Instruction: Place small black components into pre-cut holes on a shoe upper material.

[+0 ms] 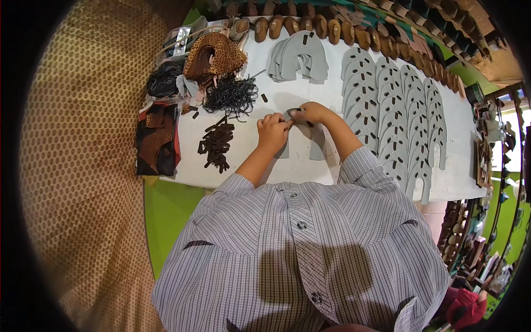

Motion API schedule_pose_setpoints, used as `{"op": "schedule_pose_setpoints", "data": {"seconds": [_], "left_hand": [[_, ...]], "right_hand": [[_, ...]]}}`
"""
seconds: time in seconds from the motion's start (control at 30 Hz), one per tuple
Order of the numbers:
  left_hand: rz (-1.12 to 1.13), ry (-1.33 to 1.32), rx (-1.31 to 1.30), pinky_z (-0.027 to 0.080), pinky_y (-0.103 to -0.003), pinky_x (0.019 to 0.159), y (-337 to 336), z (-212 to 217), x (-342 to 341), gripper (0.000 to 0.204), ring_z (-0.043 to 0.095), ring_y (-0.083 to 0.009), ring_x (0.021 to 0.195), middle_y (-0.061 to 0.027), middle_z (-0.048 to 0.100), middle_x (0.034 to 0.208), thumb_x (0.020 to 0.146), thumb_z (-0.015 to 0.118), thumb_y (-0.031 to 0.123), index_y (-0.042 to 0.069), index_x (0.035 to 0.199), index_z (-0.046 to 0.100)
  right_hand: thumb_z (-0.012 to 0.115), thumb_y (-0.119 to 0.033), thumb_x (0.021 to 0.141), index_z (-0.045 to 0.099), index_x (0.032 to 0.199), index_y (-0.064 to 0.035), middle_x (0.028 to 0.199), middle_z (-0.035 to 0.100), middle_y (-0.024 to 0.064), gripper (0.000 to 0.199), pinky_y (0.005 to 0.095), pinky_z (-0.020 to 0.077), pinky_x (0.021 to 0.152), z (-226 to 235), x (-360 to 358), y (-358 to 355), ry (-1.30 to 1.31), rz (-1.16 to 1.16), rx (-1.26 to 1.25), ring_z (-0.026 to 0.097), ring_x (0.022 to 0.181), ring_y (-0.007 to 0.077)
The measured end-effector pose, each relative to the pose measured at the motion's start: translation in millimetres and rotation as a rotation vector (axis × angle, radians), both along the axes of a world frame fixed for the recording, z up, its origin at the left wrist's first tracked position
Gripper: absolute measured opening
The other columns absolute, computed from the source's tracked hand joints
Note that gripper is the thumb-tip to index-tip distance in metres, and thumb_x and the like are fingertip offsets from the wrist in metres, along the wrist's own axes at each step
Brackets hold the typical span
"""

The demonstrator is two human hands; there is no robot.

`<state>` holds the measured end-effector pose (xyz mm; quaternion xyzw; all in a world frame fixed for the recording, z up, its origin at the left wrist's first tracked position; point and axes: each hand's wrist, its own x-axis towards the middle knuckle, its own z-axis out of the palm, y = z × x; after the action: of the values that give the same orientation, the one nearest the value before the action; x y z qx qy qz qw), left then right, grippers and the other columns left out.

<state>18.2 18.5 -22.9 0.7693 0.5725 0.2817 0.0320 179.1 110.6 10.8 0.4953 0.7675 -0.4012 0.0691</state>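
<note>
A grey U-shaped shoe upper [317,150] lies on the white table before me, its curved end away from me. At that curve both hands meet. My left hand [272,133] is closed, fingers bent and pinching the upper's edge. My right hand [315,112] has its fingers pressed together over the top of the curve; what they hold is too small to make out. Dark brown bits show by the fingertips. Left of my hands is a pile of dark brown strips [217,145]. One loose strip [264,98] lies beyond my left hand.
Overlapping grey uppers with dark strips [362,108] run in rows at the right. A stack of plain grey uppers [301,58] lies further back. Black beaded cords [229,95] and leopard-print pieces [221,52] are at the left. Brown shoe forms [334,31] line the far edge.
</note>
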Motion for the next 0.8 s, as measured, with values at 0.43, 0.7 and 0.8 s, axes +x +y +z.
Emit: {"op": "schedule_pose_setpoints", "data": {"seconds": [0.43,0.7,0.8], "left_hand": [[0.034,-0.026,-0.2,0.03,-0.039,0.081,6.5,0.5,-7.7,0.017,0.049,-0.0175,0.094,0.0077,0.061,0.085,0.076,0.065,0.02,0.028,0.088,0.072],[0.022,-0.015,-0.24,0.029,-0.04,0.084,6.1,0.5,-10.1,0.019,0.049,-0.0173,0.094,0.0085,0.06,0.086,0.074,0.065,0.018,0.028,0.088,0.072],[0.031,-0.021,-0.256,0.029,-0.04,0.085,5.3,0.6,-9.8,0.017,0.049,-0.0176,0.095,0.0078,0.06,0.087,0.075,0.065,0.019,0.027,0.088,0.072]], "right_hand": [[0.061,-0.027,0.072,0.067,0.093,-0.0073,0.089,0.065,0.0157,0.03,0.033,0.0479,0.071,-19.6,0.8,11.0,0.125,-0.048,-0.012,0.062,0.082,0.0267],[0.058,-0.026,0.074,0.068,0.088,-0.0141,0.085,0.066,0.0075,0.021,0.0338,0.0486,0.069,-14.9,-11.8,0.8,-0.118,-0.038,0.264,0.062,0.079,0.0265],[0.054,-0.028,0.076,0.068,0.095,-0.0187,0.094,0.066,0.0057,0.025,0.0363,0.0487,0.075,-9.6,-13.7,-0.8,-0.208,0.023,0.221,0.062,0.09,0.0238]]}}
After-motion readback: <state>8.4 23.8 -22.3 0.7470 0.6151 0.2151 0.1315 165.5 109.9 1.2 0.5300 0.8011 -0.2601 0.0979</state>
